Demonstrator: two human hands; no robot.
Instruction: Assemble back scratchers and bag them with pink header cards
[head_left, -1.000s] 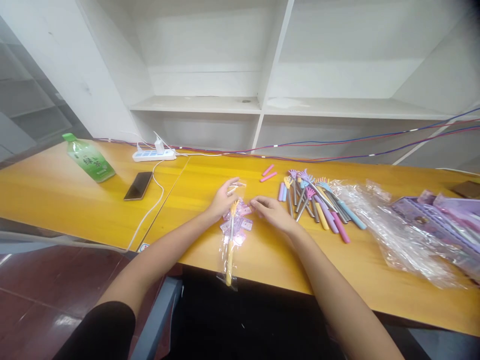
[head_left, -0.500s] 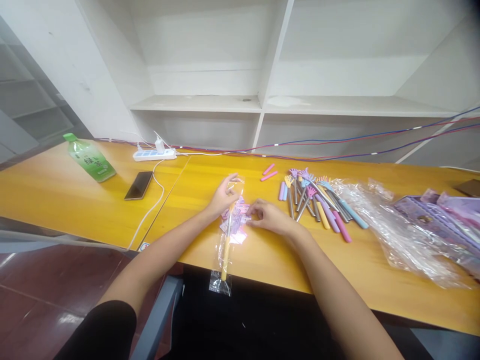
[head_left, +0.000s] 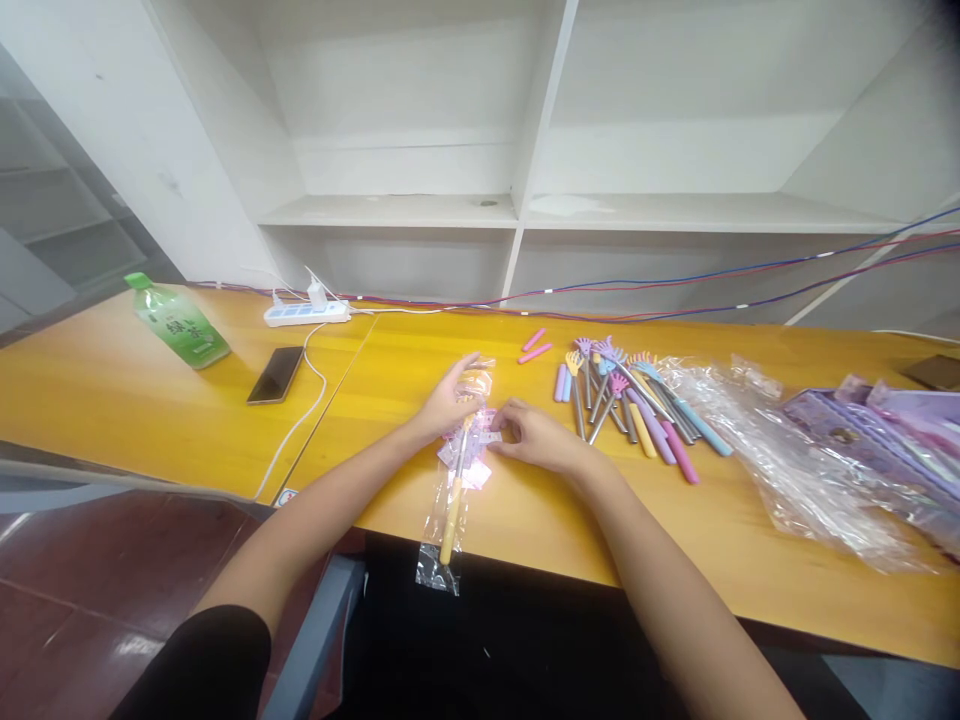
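Note:
A yellow-handled back scratcher sits inside a clear plastic sleeve [head_left: 450, 510] that lies on the yellow table [head_left: 525, 510] and hangs over its front edge. My left hand [head_left: 448, 398] pinches the sleeve's top end, fingers closed on the plastic. My right hand [head_left: 531, 434] is beside it, its fingers curled on the small pink and purple labels [head_left: 474, 450] lying under the sleeve's upper part.
A pile of pastel back scratchers [head_left: 637, 400] lies to the right, then crumpled clear bags [head_left: 795, 450] and purple packaging [head_left: 885, 430]. Two pink caps [head_left: 535, 346] sit further back. At the left are a phone [head_left: 275, 374], a green bottle [head_left: 178, 322] and a power strip [head_left: 307, 312] with cables.
The sleeve with the scratcher has slid a little towards the table's front edge. My right hand has closed in on the labels, and my left hand has gripped the sleeve's top.

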